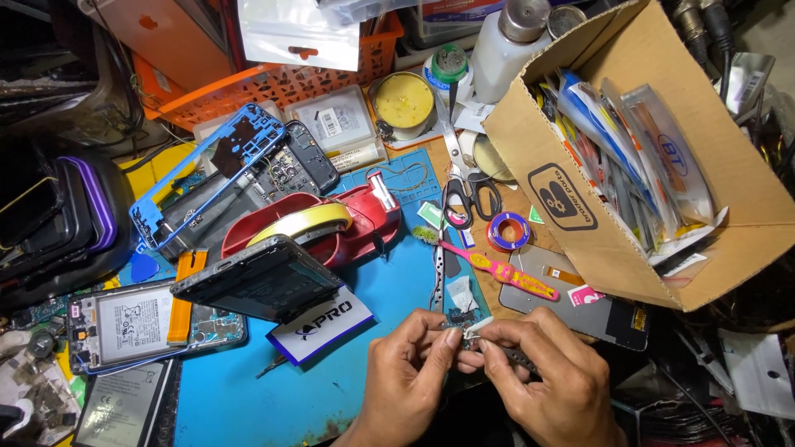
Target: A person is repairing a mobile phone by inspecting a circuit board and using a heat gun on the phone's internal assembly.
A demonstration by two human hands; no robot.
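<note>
Both hands, left hand (pixel 406 364) and right hand (pixel 542 372), pinch shut on a small phone part (pixel 470 333) between them, steadying it just above the bench (pixel 248 397).

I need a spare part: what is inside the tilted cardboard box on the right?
The cardboard box holds a packed bundle of long clear plastic packets with coloured strips inside. Whatever lies beneath them, deeper in the box, is covered.

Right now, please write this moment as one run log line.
left hand: pinches small part | right hand: pinches same part | blue mat: below

A small dark, flat part (pixel 497 352) lies pinched low, above the blue mat's (pixel 248 397) edge.
</note>
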